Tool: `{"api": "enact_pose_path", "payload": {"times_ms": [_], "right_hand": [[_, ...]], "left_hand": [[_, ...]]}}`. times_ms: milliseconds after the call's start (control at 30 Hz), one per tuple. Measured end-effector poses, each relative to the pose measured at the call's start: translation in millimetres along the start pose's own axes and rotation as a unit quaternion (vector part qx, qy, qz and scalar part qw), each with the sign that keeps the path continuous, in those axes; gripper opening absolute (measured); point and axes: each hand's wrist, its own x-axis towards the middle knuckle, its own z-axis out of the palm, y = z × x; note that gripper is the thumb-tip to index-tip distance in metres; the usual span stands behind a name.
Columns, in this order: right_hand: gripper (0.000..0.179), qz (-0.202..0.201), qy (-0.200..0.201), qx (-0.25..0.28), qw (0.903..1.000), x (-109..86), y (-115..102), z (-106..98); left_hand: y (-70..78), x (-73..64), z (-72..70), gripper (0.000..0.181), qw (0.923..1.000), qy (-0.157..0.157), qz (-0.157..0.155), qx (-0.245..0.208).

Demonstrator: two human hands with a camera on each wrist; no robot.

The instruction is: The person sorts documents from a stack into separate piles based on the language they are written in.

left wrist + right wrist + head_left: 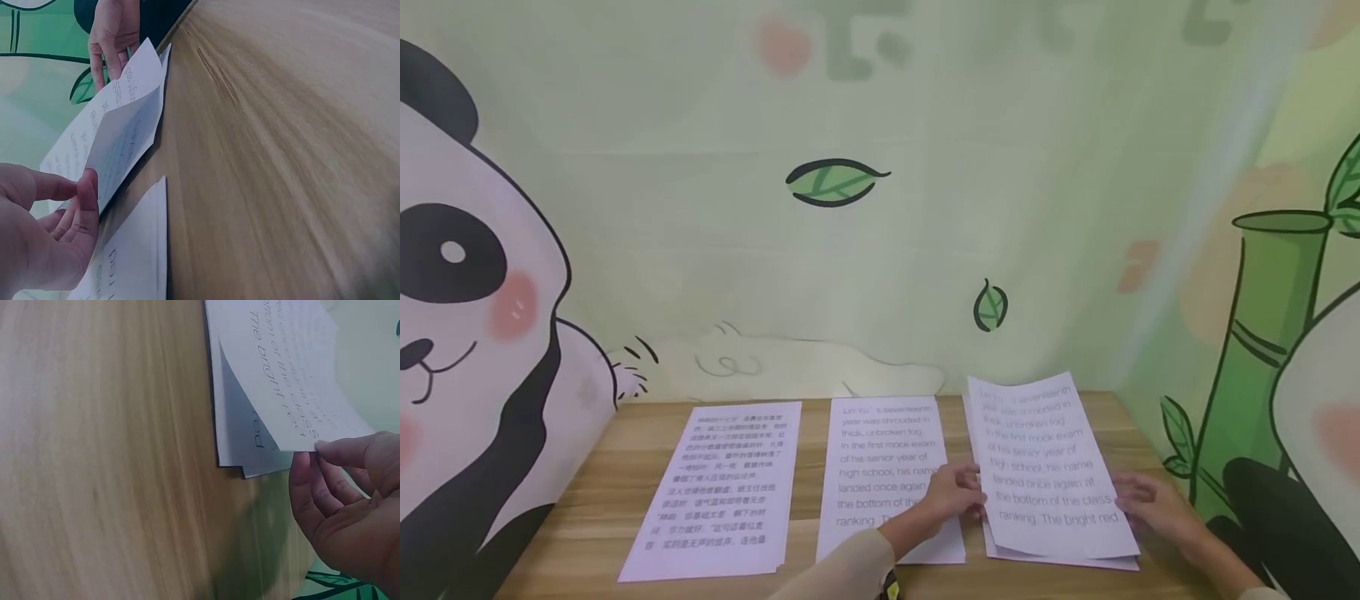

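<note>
A printed paper sheet [1045, 467] is raised over the right-hand stack of paper [1060, 562], its surface bowed. My left hand [953, 492] pinches its left edge between thumb and fingers; the left wrist view shows this left hand [56, 225] with the sheet [128, 134] lifting away from the pages beneath. At the opposite edge, my right hand [1153, 504] holds the paper. In the right wrist view the right hand [350, 494] has its thumb on top of the sheet [275, 381] and its fingers under it. Lower pages [234, 437] show below the curled-up sheet.
A middle stack [880, 467] with the same English text lies partly under my left forearm. Farther left is a stack of Chinese text [715, 492]. All rest on a wooden table [580, 500], with a panda-printed cloth backdrop [700, 208] behind its far edge.
</note>
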Motion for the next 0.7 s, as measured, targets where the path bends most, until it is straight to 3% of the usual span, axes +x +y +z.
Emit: {"api": "enact_pose_path", "payload": {"times_ms": [200,367,567,700], "right_hand": [[0.049,0.028,-0.003,-0.007,0.9996,1.7,6.4,4.4],[0.045,0.019,-0.001,-0.023,0.9996,2.4,9.2,9.5],[0.042,0.002,0.021,-0.078,0.9967,-2.2,4.2,3.3],[0.041,-0.025,0.019,-0.087,0.9957,-4.5,-6.8,5.4]], "left_hand": [[-0.1,0.4,3.3,0.051,0.9997,0.002,-0.020,0.013],[4.9,-5.9,-8.8,0.055,0.9984,-0.035,-0.025,0.037],[13.6,-11.6,-36.4,0.051,0.9952,-0.066,-0.003,0.073],[17.8,-18.8,-68.2,0.042,0.9901,-0.095,0.001,0.104]]}}
